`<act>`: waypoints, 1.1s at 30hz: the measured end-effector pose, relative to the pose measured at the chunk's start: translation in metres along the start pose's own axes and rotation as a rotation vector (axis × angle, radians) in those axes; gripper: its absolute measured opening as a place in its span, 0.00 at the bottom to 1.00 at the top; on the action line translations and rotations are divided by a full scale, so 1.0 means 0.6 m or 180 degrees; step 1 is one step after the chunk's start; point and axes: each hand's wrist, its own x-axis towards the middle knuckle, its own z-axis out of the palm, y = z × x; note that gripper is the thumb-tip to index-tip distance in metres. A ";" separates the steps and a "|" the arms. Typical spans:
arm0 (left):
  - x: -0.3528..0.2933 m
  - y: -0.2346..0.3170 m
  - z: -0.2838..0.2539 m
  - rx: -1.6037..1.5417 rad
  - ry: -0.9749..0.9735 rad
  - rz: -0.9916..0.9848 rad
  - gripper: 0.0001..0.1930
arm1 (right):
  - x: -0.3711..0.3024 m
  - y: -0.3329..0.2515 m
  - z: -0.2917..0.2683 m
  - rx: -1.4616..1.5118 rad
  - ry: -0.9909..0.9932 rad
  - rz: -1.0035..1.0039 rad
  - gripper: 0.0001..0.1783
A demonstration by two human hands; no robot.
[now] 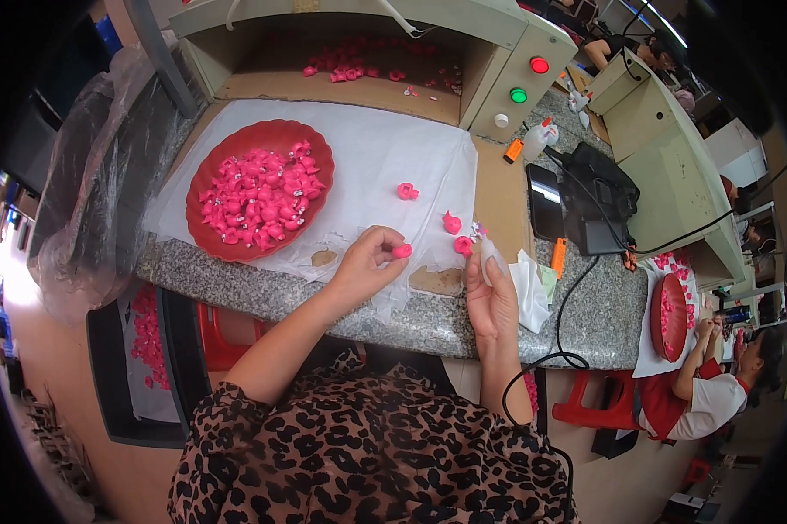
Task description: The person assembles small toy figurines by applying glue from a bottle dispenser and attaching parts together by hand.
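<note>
Between the thumb and fingertips of my left hand (371,260) is a small pink moulded piece (402,251), held just above the near edge of the white sheet (367,148). My right hand (491,301) is closed around a whitish translucent squeeze bottle (489,253), mostly covered by thumb and fingers. Right by its fingertips lie a pink piece (464,245) and some tiny shiny bits (478,230). Another pink piece (452,223) sits a little beyond, and one more pink piece (407,190) rests farther up the sheet. To the left, a red scalloped plate (199,229) holds a heap of pink pieces.
A cream machine (498,65) with buttons stands behind, pink pieces inside its opening. At right are a phone (546,203), a black pouch (596,182), orange cutters (558,258), white tissue (528,293) and a black cable (561,319). Another person (699,397) sits far right.
</note>
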 end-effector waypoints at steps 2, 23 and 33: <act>-0.001 0.002 -0.002 -0.0103 -0.0011 -0.0060 0.09 | -0.006 -0.013 -0.005 -0.0155 -0.0022 0.0129 0.17; 0.005 0.020 0.037 -0.1577 -0.0088 -0.1098 0.17 | 0.086 -0.071 -0.048 -0.4299 -0.0002 -0.0945 0.12; 0.001 0.012 0.033 -0.1719 -0.0221 -0.1217 0.15 | 0.110 -0.054 -0.040 -0.5799 -0.0242 -0.1178 0.11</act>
